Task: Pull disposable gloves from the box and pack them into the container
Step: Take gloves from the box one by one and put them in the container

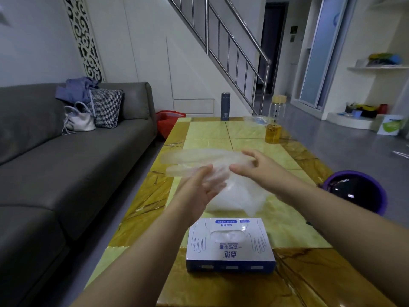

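Yellow marbled desk [221, 134] holds the opened glove box [230, 244]; clear gloves [194, 156] drape the left hand [199, 191], fingers straight, right hand [254, 169] pinching them; packing apparently not yet done.

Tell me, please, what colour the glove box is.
The glove box is white with blue print; the head view shows it.

Grey sofa [66, 151] at 9 o'clock against white wall [33, 41]. Staircase [232, 47] with steel railing at 12 o'clock. Grey floor [345, 140] at 3 o'clock.
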The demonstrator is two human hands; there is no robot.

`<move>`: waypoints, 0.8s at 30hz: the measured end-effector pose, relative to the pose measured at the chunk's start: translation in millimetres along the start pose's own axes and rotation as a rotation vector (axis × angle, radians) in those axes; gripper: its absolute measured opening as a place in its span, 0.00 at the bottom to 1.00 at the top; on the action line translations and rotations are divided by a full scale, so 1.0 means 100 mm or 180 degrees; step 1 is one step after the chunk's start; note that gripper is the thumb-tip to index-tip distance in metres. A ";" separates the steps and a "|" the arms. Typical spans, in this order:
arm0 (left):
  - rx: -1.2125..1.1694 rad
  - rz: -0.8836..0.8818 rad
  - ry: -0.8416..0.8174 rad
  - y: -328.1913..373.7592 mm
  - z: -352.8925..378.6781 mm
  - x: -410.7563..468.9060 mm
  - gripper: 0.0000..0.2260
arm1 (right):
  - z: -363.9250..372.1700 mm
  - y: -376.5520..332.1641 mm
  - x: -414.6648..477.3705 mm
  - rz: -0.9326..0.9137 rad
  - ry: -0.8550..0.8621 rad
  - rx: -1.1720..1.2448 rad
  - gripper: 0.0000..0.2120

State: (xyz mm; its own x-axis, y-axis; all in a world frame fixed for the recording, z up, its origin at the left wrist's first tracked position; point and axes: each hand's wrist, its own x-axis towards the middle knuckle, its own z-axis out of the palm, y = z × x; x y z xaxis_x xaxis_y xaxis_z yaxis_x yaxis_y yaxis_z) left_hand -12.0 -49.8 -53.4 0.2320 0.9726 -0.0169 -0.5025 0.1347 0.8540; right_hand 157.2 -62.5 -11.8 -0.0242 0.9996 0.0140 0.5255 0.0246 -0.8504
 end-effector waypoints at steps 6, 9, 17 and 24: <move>-0.0487 0.0215 0.0418 0.14 -0.02 0.07 0.07 | 0.15 0.24 -0.11 0.1384 -0.0222 0.2612 0.31; -0.0594 0.0297 0.0513 0.15 -0.02 0.12 0.08 | 0.17 0.11 -0.08 0.1085 -0.0283 0.2965 0.27; -0.0459 0.0421 0.0652 0.14 -0.06 0.24 0.10 | 0.12 -0.16 0.27 0.0660 0.0435 0.2858 0.34; -0.0554 0.0351 0.0847 0.15 -0.23 0.43 0.04 | 0.17 -0.04 0.57 0.0649 0.0888 0.2752 0.30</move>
State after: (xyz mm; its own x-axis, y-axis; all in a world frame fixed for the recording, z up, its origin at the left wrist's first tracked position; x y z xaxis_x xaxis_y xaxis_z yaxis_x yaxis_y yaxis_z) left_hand -28.8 -1.7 -53.3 -0.0456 0.9954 -0.0842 -0.6526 0.0341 0.7569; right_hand 139.5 -5.9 -16.5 0.2629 0.9534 -0.1482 -0.3218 -0.0582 -0.9450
